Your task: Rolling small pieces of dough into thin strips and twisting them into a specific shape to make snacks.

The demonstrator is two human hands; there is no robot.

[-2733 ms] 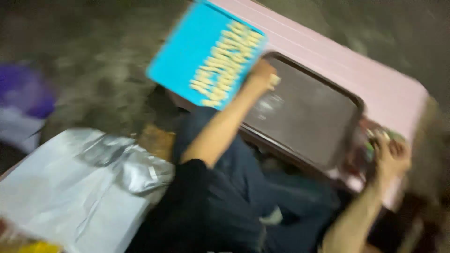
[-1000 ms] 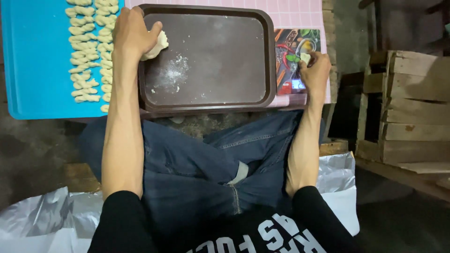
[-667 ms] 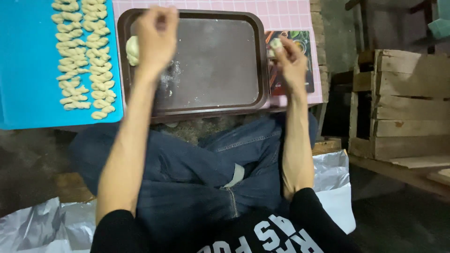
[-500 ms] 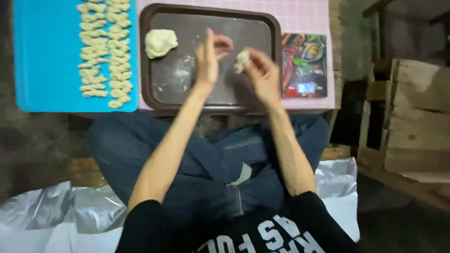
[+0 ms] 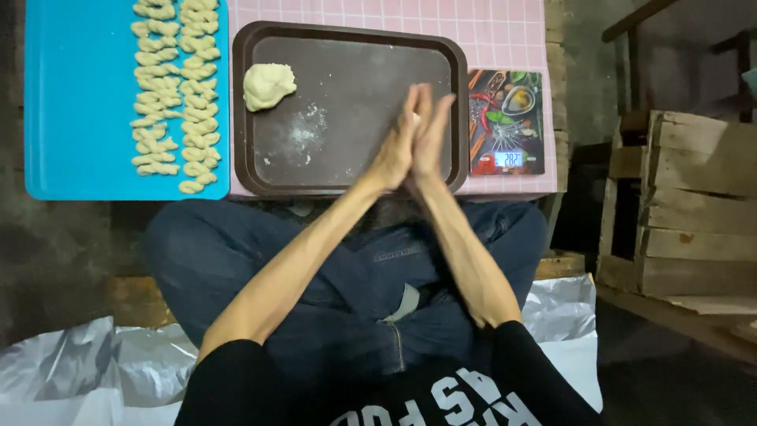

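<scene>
My left hand [image 5: 397, 142] and my right hand [image 5: 432, 136] are pressed flat together, palm to palm, above the brown tray [image 5: 355, 158]. A small piece of pale dough is squeezed between the palms and almost wholly hidden. A lump of dough [image 5: 268, 84] rests on the tray's far left part, apart from both hands. Smears of flour mark the tray's middle. Left of the tray lies a blue board [image 5: 71, 118] carrying several small twisted dough pieces [image 5: 169, 95] in two rows.
A kitchen scale [image 5: 507, 120] with a picture top and lit display sits right of the tray on the pink checked table [image 5: 505, 31]. Wooden crates [image 5: 694, 205] stand at the right. Silver plastic sheeting [image 5: 79, 371] lies on the floor by my crossed legs.
My left hand set the dough lump on the tray. My right hand brought a small piece from the scale. Both hands met over the tray and now press together.
</scene>
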